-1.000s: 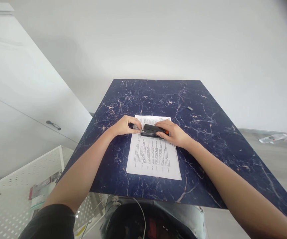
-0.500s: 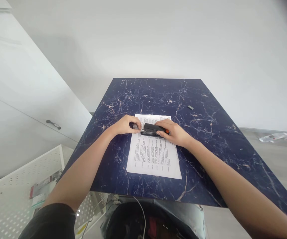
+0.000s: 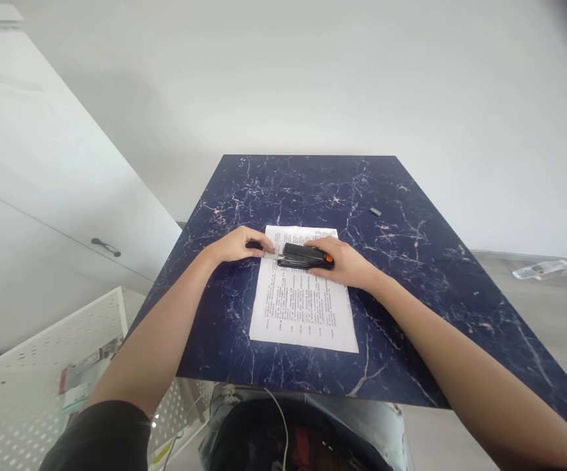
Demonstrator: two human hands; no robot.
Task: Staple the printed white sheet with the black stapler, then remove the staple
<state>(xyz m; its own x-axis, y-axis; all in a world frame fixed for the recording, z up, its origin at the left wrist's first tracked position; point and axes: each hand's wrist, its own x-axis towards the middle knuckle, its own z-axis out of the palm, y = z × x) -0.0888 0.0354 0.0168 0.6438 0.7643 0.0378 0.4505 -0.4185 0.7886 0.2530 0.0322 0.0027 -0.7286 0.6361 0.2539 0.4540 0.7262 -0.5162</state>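
A black stapler (image 3: 300, 256) with an orange patch at its right end lies across the upper part of the printed paper (image 3: 303, 307). My right hand (image 3: 345, 263) grips its right end, thumb on the near side and fingers on the far side. From the stapler's left end sticks out a slim metallic staple tray (image 3: 271, 256). My left hand (image 3: 241, 244) pinches the outer tip of that tray between thumb and fingers. Whether staples lie in it is too small to tell.
A small grey strip, perhaps staples (image 3: 375, 212), lies on the blue marbled table (image 3: 303, 190) beyond my right hand. A white perforated basket (image 3: 13, 392) stands at lower left. Clear plastic packaging (image 3: 541, 269) is on the floor at right.
My left hand has moved left, drawing the metallic tray further out of the stapler. My right hand keeps hold of the stapler in about the same place, its thumb slightly lower.
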